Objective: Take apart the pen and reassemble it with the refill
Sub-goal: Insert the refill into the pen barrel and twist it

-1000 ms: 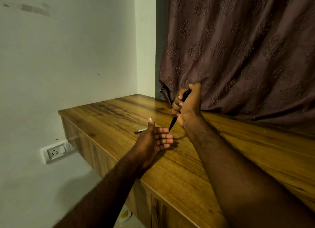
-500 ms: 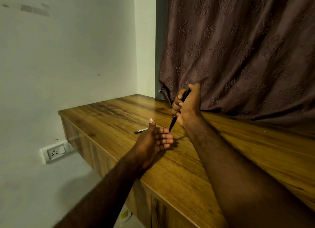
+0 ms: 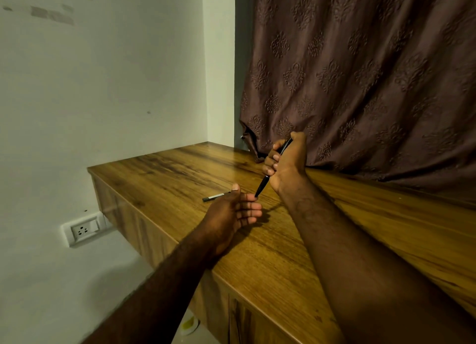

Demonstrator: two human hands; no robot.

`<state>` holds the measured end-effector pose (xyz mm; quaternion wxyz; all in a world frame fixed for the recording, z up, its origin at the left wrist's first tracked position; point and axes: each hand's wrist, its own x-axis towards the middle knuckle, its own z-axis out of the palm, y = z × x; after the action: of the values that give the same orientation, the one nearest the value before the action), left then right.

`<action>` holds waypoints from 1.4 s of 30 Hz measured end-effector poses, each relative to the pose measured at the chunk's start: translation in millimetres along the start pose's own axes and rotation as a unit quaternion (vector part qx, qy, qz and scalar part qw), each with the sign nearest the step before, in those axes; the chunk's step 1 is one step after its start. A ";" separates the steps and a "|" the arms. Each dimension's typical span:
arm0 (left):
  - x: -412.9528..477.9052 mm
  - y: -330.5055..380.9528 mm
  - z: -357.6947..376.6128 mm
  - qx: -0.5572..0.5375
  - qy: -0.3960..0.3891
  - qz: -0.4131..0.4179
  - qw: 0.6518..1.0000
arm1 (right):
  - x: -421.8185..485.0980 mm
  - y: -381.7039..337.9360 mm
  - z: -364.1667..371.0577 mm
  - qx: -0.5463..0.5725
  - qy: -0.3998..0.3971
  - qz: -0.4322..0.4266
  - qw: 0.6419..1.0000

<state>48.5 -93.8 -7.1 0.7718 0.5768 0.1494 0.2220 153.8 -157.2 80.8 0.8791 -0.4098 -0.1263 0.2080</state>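
The right hand (image 3: 286, 163) grips a black pen (image 3: 263, 184) above the wooden table (image 3: 167, 171), close to its far edge where a brown curtain (image 3: 360, 86) hangs. The pen tilts, its lower tip pointing down at the left hand's top finger; whether they touch cannot be told. The left hand (image 3: 229, 213) is held flat on its side, thumb up, fingers straight, its forearm crossing the near edge. A thin grey refill (image 3: 215, 197) lies on the table just beyond the thumb, one end hidden behind it. A socket (image 3: 83, 229) sits on the white wall (image 3: 103, 86) below the table's left corner.
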 end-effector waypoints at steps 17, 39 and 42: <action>-0.7 -7.4 -0.8 0.023 -0.034 0.046 0.998 | 3.9 1.6 -4.4 -0.013 0.005 0.020 1.000; -0.3 -8.6 0.3 0.002 -0.046 0.052 0.998 | -1.5 -1.4 -2.2 0.043 -0.002 0.004 0.999; -0.8 -7.9 0.3 0.001 -0.050 0.054 0.997 | -1.8 -1.0 -4.0 0.049 -0.010 0.003 0.999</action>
<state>49.4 -96.3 -14.6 0.7649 0.5949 0.0798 0.2340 154.1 -161.2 78.9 0.8963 -0.3646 -0.1232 0.2204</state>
